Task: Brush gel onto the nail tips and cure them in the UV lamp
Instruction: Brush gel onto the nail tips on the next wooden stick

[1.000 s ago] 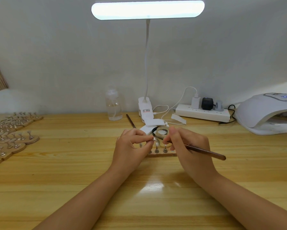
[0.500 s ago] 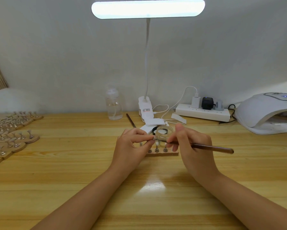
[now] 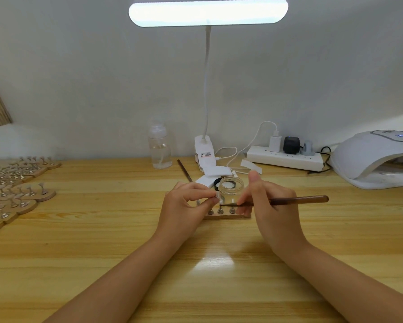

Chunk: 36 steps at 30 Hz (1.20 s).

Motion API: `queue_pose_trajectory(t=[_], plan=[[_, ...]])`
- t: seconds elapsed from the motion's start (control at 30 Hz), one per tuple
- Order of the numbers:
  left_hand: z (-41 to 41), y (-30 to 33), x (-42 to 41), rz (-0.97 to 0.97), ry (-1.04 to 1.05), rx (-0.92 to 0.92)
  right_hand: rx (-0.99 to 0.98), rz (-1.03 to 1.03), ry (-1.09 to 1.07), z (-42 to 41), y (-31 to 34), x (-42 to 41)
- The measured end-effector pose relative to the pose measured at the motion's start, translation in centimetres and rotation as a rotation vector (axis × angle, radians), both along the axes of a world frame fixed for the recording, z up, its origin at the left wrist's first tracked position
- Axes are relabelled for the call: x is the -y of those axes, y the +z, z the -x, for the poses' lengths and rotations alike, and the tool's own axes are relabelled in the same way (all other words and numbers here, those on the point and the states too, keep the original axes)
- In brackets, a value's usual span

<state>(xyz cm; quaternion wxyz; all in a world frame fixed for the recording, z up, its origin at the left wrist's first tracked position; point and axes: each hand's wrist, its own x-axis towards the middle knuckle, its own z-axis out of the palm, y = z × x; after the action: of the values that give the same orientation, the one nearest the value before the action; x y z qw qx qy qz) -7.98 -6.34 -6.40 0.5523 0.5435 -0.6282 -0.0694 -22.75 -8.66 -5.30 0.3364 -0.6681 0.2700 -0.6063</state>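
My left hand [image 3: 186, 206] pinches a small clear nail tip [image 3: 218, 195] on its stand, just above a wooden holder [image 3: 228, 215] with several metal pegs. My right hand [image 3: 268, 206] grips a brown brush [image 3: 298, 200], handle pointing right, bristle end at the nail tip. A clear gel jar [image 3: 231, 187] stands open right behind the two hands. The white UV lamp [image 3: 377, 157] sits at the far right, its opening facing me.
Several wooden holders with nail tips [image 3: 16, 194] lie along the left edge. A clear bottle [image 3: 160, 148], a clip-on desk lamp [image 3: 205, 155], a power strip [image 3: 285, 157] and a second brush [image 3: 184, 170] stand at the back of the wooden table [image 3: 102, 229].
My right hand has swung the brush so its handle rises and points further right, and the bristles have come to the nail tip. My left hand stays put.
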Motion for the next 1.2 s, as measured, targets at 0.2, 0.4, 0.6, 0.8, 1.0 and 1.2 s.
queue_pose_trajectory(t=[0.2, 0.4, 0.6, 0.8, 1.0, 1.2], plan=[[-0.07, 0.00, -0.02, -0.014, -0.011, -0.022, -0.011, 0.036, 0.001, -0.09, 0.13, -0.22], [-0.13, -0.02, -0.03, 0.005, -0.013, -0.017, 0.044, -0.057, 0.027, -0.06, 0.38, -0.53], [-0.21, -0.08, -0.10, 0.005, -0.004, -0.005, 0.062, -0.164, 0.010, -0.05, 0.37, -0.33], [-0.23, -0.10, -0.13, -0.002, -0.003, -0.018, 0.053, -0.153, 0.021, -0.10, 0.45, -0.19], [-0.15, -0.08, -0.12, -0.008, 0.001, -0.045, 0.102, -0.124, 0.020, 0.07, 0.51, -0.28], [-0.07, 0.00, -0.23, -0.016, -0.017, -0.069, 0.023, 0.060, 0.010, 0.68, 0.05, 0.13]])
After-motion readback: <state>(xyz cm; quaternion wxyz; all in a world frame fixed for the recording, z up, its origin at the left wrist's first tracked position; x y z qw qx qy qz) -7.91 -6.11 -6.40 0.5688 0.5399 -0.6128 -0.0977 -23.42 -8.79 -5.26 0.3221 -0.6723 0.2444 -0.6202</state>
